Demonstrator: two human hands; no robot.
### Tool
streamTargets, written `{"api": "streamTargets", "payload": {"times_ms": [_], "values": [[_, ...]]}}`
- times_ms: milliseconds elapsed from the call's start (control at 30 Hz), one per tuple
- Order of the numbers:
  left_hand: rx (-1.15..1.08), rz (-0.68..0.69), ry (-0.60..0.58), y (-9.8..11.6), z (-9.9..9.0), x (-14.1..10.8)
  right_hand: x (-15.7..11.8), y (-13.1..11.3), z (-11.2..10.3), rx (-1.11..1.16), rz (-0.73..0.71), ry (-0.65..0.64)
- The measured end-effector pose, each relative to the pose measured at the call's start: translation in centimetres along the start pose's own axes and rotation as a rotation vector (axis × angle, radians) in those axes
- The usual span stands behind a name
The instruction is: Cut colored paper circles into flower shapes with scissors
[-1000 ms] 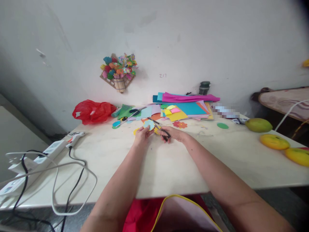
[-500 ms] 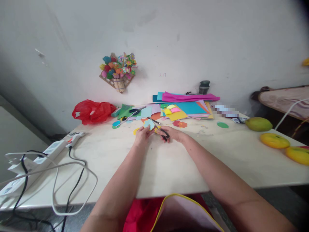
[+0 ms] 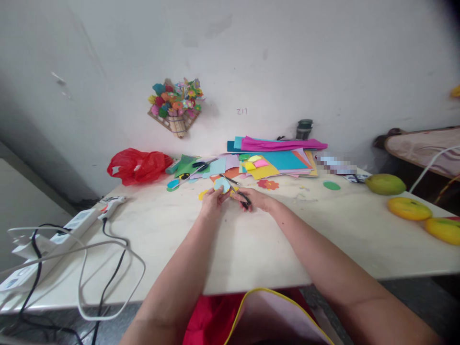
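Observation:
My left hand (image 3: 213, 200) is closed on a small light blue paper piece (image 3: 222, 184) with a rounded outline. My right hand (image 3: 254, 199) grips black-handled scissors (image 3: 245, 201), whose blades meet the edge of that paper. Yellow paper shows under and beside the hands, and a yellow paper shape (image 3: 202, 195) lies left of my left fingers. Just behind the blades rests a dark, thin pen-like tool (image 3: 233, 181). Red and orange paper flowers (image 3: 268, 184) lie to the right of the scissors.
Stacked coloured paper (image 3: 287, 160) lies by the wall, with a second pair of scissors (image 3: 203, 165) to its left. A red plastic bag (image 3: 138, 165) stands at back left. Power strips (image 3: 53, 249) and cables take up the left side; mangoes (image 3: 409, 209) line the right edge.
The scissors' handles have shifted very slightly as my right hand works at the paper. My left hand and the light blue paper stay almost in place.

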State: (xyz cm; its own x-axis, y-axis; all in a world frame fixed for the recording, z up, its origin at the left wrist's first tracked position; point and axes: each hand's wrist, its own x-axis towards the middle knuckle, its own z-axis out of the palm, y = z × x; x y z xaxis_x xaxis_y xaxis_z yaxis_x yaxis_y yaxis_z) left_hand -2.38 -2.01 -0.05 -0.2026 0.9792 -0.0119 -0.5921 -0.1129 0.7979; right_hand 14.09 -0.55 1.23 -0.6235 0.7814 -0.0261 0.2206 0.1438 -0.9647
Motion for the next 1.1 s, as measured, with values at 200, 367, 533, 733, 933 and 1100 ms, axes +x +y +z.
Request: {"api": "streamTargets", "payload": {"times_ms": [200, 367, 533, 733, 933, 1100], "values": [[-0.014, 0.001, 0.002, -0.19, -0.25, 0.27, -0.07, -0.22, 0.19, 0.004, 0.014, 0.009], [-0.034, 0.002, 0.015, -0.15, -0.16, 0.24, -0.21, -0.38, 0.32, -0.004, -0.003, 0.014], [-0.042, 0.011, -0.018, -0.23, -0.31, 0.3, -0.12, -0.19, 0.32, -0.017, -0.024, 0.012], [-0.03, -0.002, 0.021, -0.18, -0.17, 0.25, -0.19, -0.32, 0.31, -0.021, -0.02, 0.015], [-0.045, -0.015, 0.021, -0.06, -0.14, 0.28, -0.37, -0.67, 0.37, -0.021, -0.002, 0.028], [-0.058, -0.023, 0.033, -0.03, -0.27, 0.32, -0.39, -0.7, 0.36, -0.028, -0.009, 0.03]]}}
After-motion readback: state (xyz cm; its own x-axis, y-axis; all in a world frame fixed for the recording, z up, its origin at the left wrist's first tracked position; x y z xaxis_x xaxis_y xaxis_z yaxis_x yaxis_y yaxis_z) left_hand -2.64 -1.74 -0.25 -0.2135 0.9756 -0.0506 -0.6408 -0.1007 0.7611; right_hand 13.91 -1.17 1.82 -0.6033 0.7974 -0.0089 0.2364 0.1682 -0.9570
